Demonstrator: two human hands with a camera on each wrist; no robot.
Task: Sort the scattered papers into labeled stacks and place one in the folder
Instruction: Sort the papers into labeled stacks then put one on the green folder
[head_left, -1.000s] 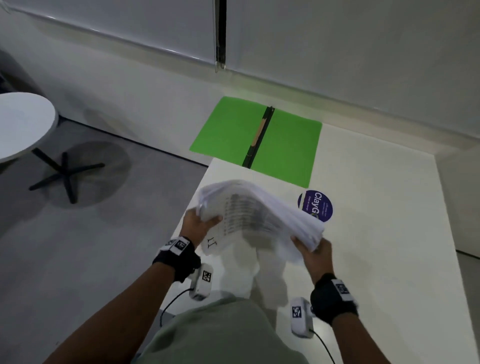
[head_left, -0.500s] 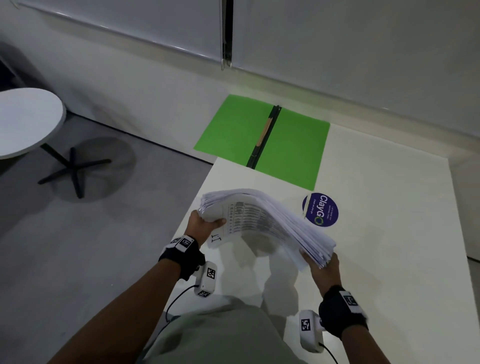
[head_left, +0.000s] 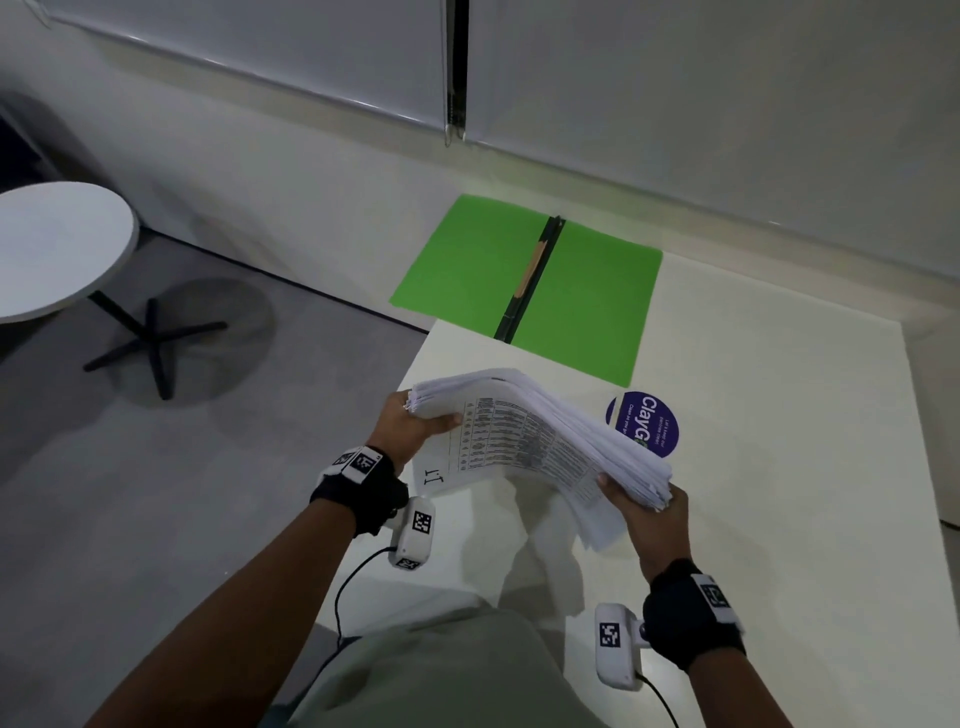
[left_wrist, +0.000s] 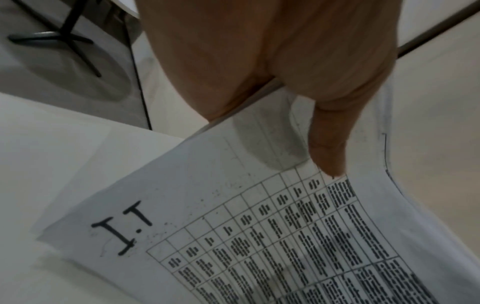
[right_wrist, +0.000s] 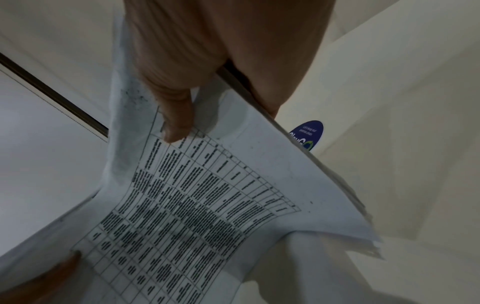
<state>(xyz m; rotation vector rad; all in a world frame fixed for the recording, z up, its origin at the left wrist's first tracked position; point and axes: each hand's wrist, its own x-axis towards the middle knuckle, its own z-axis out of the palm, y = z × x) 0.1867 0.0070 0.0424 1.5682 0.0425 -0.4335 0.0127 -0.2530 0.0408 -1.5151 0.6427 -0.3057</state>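
Note:
A thick stack of white papers (head_left: 540, 441) is held above the white table (head_left: 779, 467), bowed in the middle. Its nearest sheet (left_wrist: 259, 236) carries a printed table and the handwritten label "I.T". My left hand (head_left: 410, 428) grips the stack's left end, thumb (left_wrist: 327, 148) on the printed face. My right hand (head_left: 649, 512) grips the right end, thumb (right_wrist: 176, 119) on the printed sheet (right_wrist: 207, 205). An open green folder (head_left: 535, 291) with a black spine lies flat at the table's far left corner, its left flap hanging past the edge.
A round blue "ClayGo" sticker (head_left: 649, 423) lies on the table just beyond the stack. A round white side table (head_left: 57, 244) on a black cross base stands on the grey floor at left. A wall with window blinds runs behind the table.
Both hands have kept their grip on the stack. The stack has sunk a little and spread flatter, with my right hand drawn back toward me and to the right.

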